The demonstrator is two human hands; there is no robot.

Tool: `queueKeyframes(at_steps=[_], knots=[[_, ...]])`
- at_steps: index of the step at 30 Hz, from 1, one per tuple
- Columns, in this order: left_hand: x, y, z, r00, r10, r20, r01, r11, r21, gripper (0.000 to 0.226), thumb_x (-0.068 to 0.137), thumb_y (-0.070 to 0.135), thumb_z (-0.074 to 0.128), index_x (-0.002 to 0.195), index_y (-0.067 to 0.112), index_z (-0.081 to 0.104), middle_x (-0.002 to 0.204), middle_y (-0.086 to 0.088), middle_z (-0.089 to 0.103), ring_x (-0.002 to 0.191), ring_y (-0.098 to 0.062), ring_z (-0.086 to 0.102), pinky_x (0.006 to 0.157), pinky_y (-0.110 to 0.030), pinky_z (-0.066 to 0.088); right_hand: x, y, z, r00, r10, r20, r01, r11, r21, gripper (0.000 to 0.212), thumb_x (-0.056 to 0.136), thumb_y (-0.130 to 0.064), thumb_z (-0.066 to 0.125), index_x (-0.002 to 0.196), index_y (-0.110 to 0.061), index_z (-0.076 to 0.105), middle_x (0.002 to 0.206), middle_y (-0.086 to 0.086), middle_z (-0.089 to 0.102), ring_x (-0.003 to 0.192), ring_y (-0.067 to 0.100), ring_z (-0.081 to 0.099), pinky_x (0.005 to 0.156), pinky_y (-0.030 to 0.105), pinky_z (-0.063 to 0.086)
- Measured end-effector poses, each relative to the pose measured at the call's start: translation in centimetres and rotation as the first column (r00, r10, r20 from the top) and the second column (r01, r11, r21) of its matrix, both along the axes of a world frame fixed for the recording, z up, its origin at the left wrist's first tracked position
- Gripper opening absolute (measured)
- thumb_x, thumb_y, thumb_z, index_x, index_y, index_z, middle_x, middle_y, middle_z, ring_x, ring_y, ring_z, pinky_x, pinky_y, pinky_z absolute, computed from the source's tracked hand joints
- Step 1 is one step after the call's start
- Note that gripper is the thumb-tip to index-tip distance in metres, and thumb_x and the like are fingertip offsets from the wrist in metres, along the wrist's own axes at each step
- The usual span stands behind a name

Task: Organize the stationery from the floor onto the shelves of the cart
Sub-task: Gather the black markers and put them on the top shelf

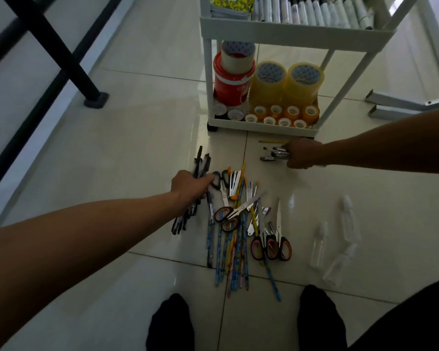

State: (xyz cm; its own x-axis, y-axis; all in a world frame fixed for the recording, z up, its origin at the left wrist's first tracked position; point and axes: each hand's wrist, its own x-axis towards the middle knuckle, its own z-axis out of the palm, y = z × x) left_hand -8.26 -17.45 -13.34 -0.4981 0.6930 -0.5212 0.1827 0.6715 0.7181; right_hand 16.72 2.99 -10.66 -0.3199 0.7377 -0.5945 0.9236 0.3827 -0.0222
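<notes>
A: status?

B: L hand [188, 186] fisted round a bunch of black pens [200, 165], sticking out above and below the fist, at the left edge of the pile [241, 224] on the floor [142, 138]. R hand [300, 153] closed on a smaller pen bundle [275, 154], low, just in front of the cart [296, 35] base.

A: what's left down there?

B: Scissors [229, 216], patterned pencils [234, 259], a yellow pencil [271, 141] near the R hand, 3 clear bottles [334, 249] off to the right. Lots to go imo.

A: cart state?

B: Bottom shelf [261, 127] packed w/ tape rolls [286, 82]. Upper shelf has markers [314, 11] in a row plus a yellow-black pack [232, 2]. Can't see how much room is left up top.

A: risks?

B: 1) L bunch is fat and uneven; a loose grip on lift = pens slide out the bottom. 2) L knuckles touch a black scissor handle [217, 179]; could drag it along. 3) Both hands full, so nothing free to steady the cart; it's on wheels, a bump could roll it. 4) Feet [170, 323] close to the pile; a step fwd lands on pencils.
</notes>
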Motion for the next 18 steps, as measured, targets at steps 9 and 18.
queueKeyframes(at_steps=[9,18], knots=[[-1.4,-1.2,0.0,0.989,-0.027,0.143,0.033,0.999,-0.042,0.033,0.065,0.041,0.068,0.074,0.008,0.070,0.058,-0.005,0.065,0.054,-0.020,0.061,0.059,-0.031,0.052,-0.6,-2.0,0.9,0.992,0.127,0.007,-0.127,0.977,0.172,0.030,0.089,-0.023,0.061,0.113,-0.005,0.060,0.103,0.013,0.064,0.091,0.029,0.062,0.077,0.039,0.057],[-1.0,-3.2,-0.5,0.986,0.003,0.166,0.015,0.994,-0.110,0.037,0.062,0.041,0.072,0.077,0.007,0.070,0.060,-0.005,0.067,0.055,-0.018,0.063,0.060,-0.030,0.055,-1.6,-2.6,0.4,0.983,0.179,0.038,-0.183,0.970,0.158,0.031,0.091,-0.025,0.063,0.113,-0.003,0.060,0.088,0.007,0.055,0.078,0.022,0.055,0.065,0.032,0.049]])
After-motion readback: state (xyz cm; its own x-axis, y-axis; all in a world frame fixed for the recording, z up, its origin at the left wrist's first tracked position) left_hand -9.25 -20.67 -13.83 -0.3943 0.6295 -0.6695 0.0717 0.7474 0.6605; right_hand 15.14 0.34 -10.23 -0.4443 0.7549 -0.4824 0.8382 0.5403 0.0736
